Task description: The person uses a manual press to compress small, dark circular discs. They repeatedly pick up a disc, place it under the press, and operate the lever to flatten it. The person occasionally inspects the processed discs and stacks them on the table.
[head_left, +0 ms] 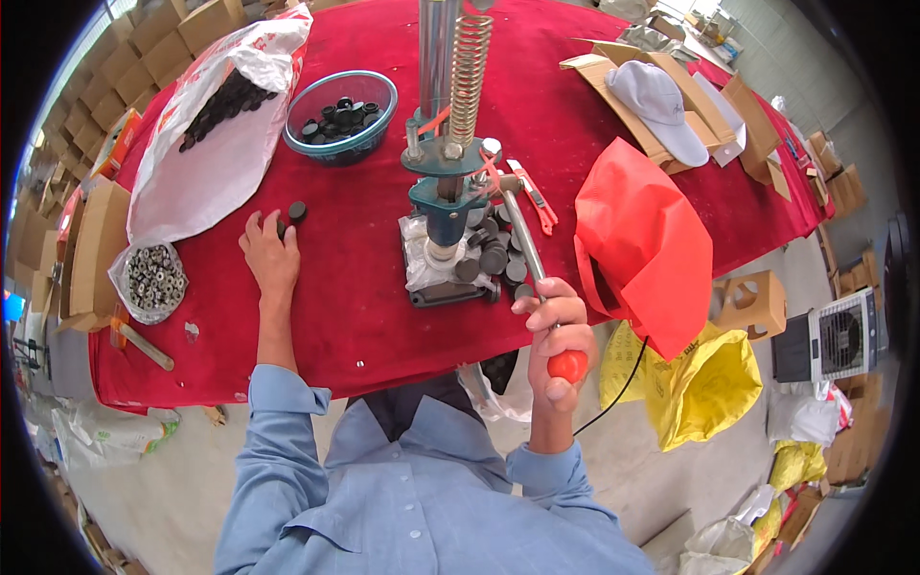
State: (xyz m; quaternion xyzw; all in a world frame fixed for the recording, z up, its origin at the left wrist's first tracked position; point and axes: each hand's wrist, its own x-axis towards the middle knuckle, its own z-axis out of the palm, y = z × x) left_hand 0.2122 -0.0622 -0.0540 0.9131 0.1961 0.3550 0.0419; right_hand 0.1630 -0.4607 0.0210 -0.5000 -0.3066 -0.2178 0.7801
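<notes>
My right hand (559,340) is wrapped round the steel lever (525,235) of a bench press (447,206), just above its red ball knob (567,366). Under the press head, a clear plastic-wrapped base (422,264) sits on the red cloth. Several dark round caps (494,257) lie piled against the base's right side. On the left, my left hand (269,254) rests low over the cloth, with thumb and fingers round a small black cap (281,229). A second black cap (297,211) lies just beyond the fingertips.
A blue-rimmed bowl (301,146) of black caps and a white sack (206,196) with more stand at the far left. Nearer is a bag of metal parts (155,280). Right of the press lie a red cutter knife (535,199), red fabric bag (642,240) and grey cap (652,101) in a carton.
</notes>
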